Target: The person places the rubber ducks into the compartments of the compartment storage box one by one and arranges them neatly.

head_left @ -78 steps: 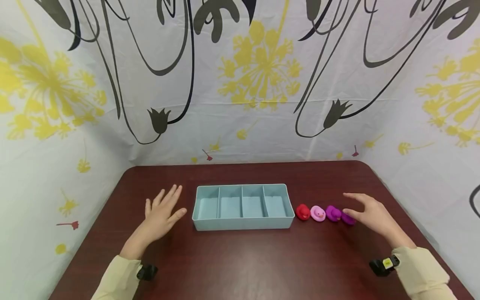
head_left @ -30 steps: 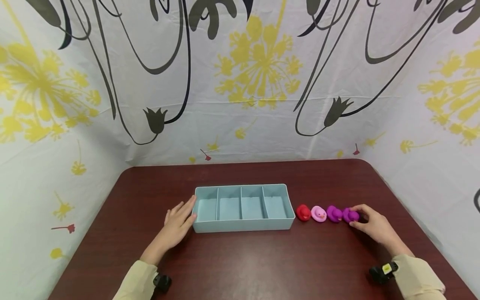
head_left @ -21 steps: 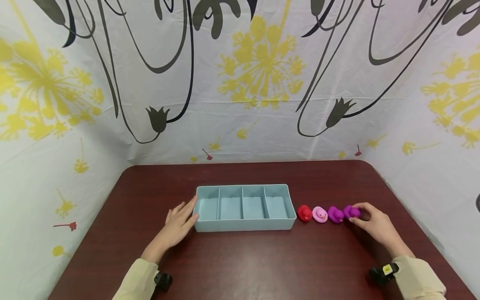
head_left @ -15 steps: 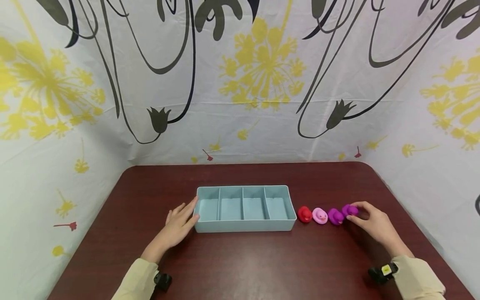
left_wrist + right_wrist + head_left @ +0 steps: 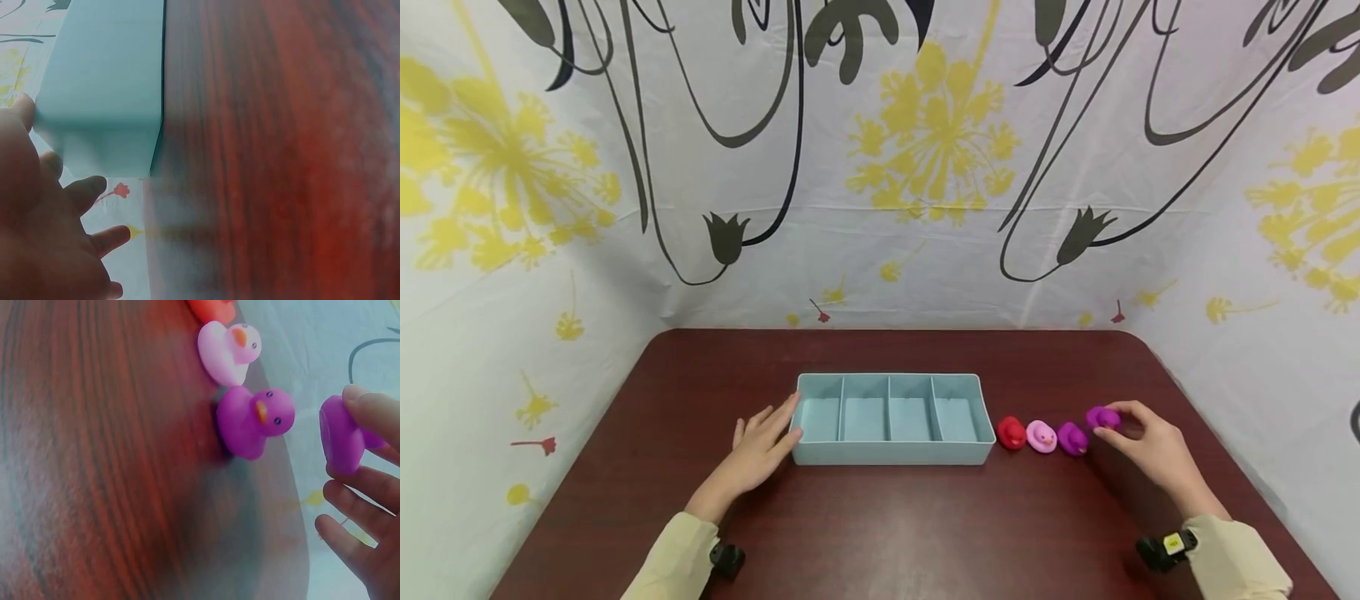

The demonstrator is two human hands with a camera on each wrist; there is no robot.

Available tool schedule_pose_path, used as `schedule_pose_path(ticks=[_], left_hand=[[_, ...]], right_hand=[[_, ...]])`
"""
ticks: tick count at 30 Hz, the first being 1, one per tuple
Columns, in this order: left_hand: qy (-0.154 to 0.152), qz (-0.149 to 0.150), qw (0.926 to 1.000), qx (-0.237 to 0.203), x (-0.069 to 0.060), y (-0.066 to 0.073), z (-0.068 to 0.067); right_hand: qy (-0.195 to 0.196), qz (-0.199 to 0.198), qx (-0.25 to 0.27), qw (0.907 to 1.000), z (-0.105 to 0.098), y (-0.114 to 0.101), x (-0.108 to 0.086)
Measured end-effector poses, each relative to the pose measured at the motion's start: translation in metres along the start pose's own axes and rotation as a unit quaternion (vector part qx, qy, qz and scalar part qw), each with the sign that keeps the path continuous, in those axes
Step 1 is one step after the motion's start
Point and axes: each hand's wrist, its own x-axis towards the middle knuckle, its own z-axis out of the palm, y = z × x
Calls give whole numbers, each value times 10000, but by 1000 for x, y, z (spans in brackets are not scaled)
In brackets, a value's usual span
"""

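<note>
My right hand (image 5: 1152,442) pinches a purple rubber duck (image 5: 342,434) between thumb and fingers, lifted off the table as the right wrist view shows. Beside it on the table sits another purple rubber duck (image 5: 1072,438). A pink rubber duck (image 5: 1041,436) and a red rubber duck (image 5: 1011,432) continue the row leftward, up to the box. The pale blue box (image 5: 895,452) has several compartments in a row, with nothing in them. My left hand (image 5: 754,454) rests with straight fingers against the box's left end; its fingers (image 5: 87,192) are spread in the left wrist view.
The dark red-brown table (image 5: 887,533) has rounded far corners. White cloth (image 5: 820,167) printed with yellow flowers and dark stems hangs behind and along both sides. A small black wrist camera (image 5: 1165,550) sits at the right cuff, another (image 5: 727,561) at the left.
My right hand reached the end purple duck, took hold of it and raised it off the table. My left hand moved right to touch the box and has stayed there.
</note>
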Motion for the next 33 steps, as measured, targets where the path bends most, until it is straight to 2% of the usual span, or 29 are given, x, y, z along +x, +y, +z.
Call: schedule_pose_path(ticks=[11,23,33], left_hand=[[-142,-52,9999,8,0,2,-2],[-259,-98,9996,-9,0,1,-1],[-326,-173,9993,-24,3,-1,-2]], right_hand=[[-52,-53,336,9994,4,-13,7],[-100,-395,487,9980,16,-32,14],[-270,-283,639,9972,23,-47,22]])
